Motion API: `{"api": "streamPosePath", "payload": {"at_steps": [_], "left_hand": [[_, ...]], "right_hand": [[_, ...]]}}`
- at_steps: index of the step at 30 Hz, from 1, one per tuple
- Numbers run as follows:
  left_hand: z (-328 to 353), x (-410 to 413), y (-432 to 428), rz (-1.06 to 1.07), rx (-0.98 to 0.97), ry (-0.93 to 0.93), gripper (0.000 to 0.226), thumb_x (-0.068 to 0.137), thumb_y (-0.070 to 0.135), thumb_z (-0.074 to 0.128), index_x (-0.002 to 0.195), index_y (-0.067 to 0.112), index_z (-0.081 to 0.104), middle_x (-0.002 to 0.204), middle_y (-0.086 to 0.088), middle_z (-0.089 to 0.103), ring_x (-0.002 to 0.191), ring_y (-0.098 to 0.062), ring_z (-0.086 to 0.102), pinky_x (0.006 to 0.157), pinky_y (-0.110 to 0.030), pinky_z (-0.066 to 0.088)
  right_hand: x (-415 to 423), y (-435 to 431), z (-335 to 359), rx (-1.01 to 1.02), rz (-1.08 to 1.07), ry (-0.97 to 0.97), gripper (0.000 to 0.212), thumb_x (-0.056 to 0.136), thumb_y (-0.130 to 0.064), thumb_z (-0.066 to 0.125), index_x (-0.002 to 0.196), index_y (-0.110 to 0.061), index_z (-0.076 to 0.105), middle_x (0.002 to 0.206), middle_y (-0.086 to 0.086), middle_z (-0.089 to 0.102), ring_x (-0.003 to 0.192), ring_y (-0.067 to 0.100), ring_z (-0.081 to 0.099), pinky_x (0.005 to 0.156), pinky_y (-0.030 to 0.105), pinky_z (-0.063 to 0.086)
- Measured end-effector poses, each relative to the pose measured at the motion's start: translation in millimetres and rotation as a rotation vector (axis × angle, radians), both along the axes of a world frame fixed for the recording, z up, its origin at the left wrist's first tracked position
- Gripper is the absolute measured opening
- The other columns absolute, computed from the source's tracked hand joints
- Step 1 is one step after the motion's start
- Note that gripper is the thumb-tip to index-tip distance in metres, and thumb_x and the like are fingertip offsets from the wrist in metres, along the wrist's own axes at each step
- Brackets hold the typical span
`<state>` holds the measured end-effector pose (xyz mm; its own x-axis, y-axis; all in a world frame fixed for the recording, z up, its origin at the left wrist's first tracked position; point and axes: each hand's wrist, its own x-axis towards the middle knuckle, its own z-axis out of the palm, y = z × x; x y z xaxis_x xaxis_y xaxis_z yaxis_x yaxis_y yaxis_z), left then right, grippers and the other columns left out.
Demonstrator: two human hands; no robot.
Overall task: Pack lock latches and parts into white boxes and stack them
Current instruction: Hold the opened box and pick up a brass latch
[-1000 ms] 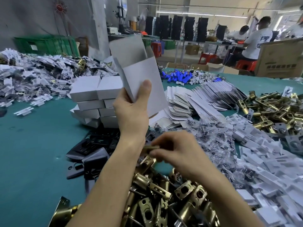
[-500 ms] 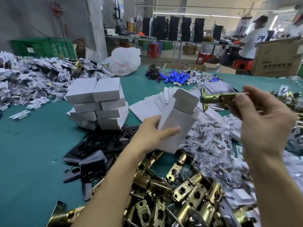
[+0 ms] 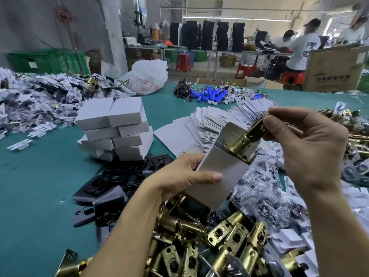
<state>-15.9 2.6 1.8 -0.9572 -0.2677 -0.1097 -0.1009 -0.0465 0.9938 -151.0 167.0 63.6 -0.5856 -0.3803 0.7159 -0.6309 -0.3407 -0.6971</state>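
Feeding one in, I'd say: the right hand [image 3: 311,148] pinches a brass lock latch [image 3: 245,139] with a flat faceplate between thumb and fingertips, plate end at the mouth of the open white cardboard box [image 3: 225,160] gripped in the left hand [image 3: 175,176], thumb across its front, right of and nearer than the stack of closed white boxes [image 3: 115,128]. That stack is the finished work; the heap of loose brass latches [image 3: 229,240] nearer than it and the fanned flat white blanks [image 3: 211,120] to its right say plenty remains. A teal table [image 3: 40,186] carries it all, and beyond the stack lies a workshop: green crate [image 3: 48,60], people [image 3: 299,48] at benches.
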Motion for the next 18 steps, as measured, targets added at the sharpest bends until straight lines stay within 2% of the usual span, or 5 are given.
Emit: {"api": "streamPosePath", "payload": {"at_steps": [4, 10, 14, 18], "left_hand": [[-1, 1, 1, -0.042, -0.031, 0.022, 0.033, 0.078, 0.019, 0.077, 0.111, 0.02, 0.073, 0.106, -0.005, 0.076, 0.094, -0.018, 0.072, 0.073, -0.027, 0.057], [-1, -1, 1, -0.063, 0.016, 0.051, 0.039, 0.079, 0.016, 0.077, 0.117, 0.019, 0.071, 0.111, -0.007, 0.075, 0.097, -0.021, 0.072, 0.076, -0.03, 0.059], [-2, -1, 1, -0.065, 0.019, 0.063, 0.043, 0.078, 0.013, 0.077, 0.12, 0.017, 0.068, 0.111, -0.007, 0.074, 0.098, -0.021, 0.071, 0.077, -0.031, 0.059], [-2, -2, 2, -0.034, 0.061, 0.113, 0.035, 0.079, 0.012, 0.075, 0.113, 0.022, 0.072, 0.111, -0.008, 0.074, 0.097, -0.022, 0.071, 0.075, -0.035, 0.061]], "right_hand": [[1, -4, 0, 0.048, -0.017, 0.047, 0.026, 0.084, -0.007, 0.072, 0.107, -0.018, 0.068, 0.094, -0.011, 0.072, 0.081, 0.005, 0.072, 0.071, 0.015, 0.056], [-5, -6, -4, 0.029, -0.189, 0.064, 0.021, 0.087, -0.009, 0.073, 0.107, -0.016, 0.069, 0.092, -0.01, 0.069, 0.08, 0.003, 0.07, 0.073, 0.017, 0.056], [1, -9, -3, 0.018, -0.196, 0.1, 0.019, 0.086, -0.009, 0.075, 0.102, -0.018, 0.07, 0.091, -0.013, 0.069, 0.078, 0.001, 0.07, 0.071, 0.015, 0.054], [14, -19, -8, 0.161, -0.158, 0.217, 0.019, 0.081, -0.014, 0.078, 0.095, -0.026, 0.071, 0.087, -0.004, 0.068, 0.083, 0.003, 0.062, 0.073, 0.014, 0.048]]}}
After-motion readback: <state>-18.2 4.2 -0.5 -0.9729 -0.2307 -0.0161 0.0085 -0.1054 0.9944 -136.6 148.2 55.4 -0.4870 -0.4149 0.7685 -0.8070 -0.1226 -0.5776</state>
